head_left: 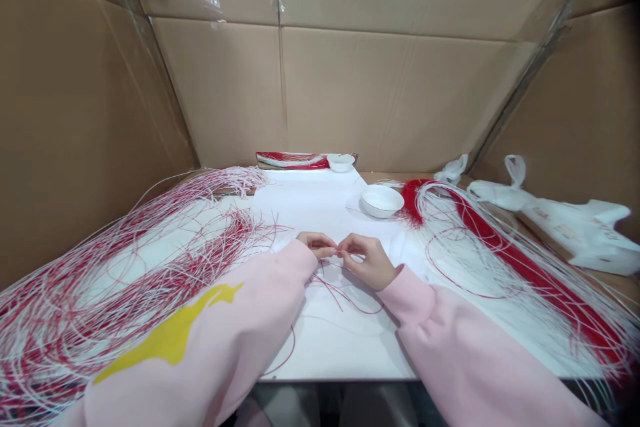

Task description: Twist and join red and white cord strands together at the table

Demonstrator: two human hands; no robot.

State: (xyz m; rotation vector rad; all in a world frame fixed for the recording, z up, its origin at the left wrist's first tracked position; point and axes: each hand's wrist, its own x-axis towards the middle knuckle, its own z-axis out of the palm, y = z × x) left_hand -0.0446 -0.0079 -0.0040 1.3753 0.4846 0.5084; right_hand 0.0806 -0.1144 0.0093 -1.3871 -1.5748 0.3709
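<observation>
Over the middle of the white table, my left hand (318, 245) and my right hand (367, 260) meet at the fingertips. Both are closed in a pinch on thin red cord (336, 291); its loose ends hang below the fingers and lie curved on the table. The exact spot where the fingertips press together is too small to make out. A pale pink sleeve covers each forearm. Just beyond my right hand stands a white bowl (382, 201). To the left lies a big tangle of red and white cords (165, 293), close by my left sleeve.
On the right lies a bundle of red cords (520, 260) with white cords around it. White plastic bags (575, 227) rest further right. A second white bowl (341, 162) stands at the back beside a strip of cords (295, 160). Cardboard walls (330, 87) enclose the table.
</observation>
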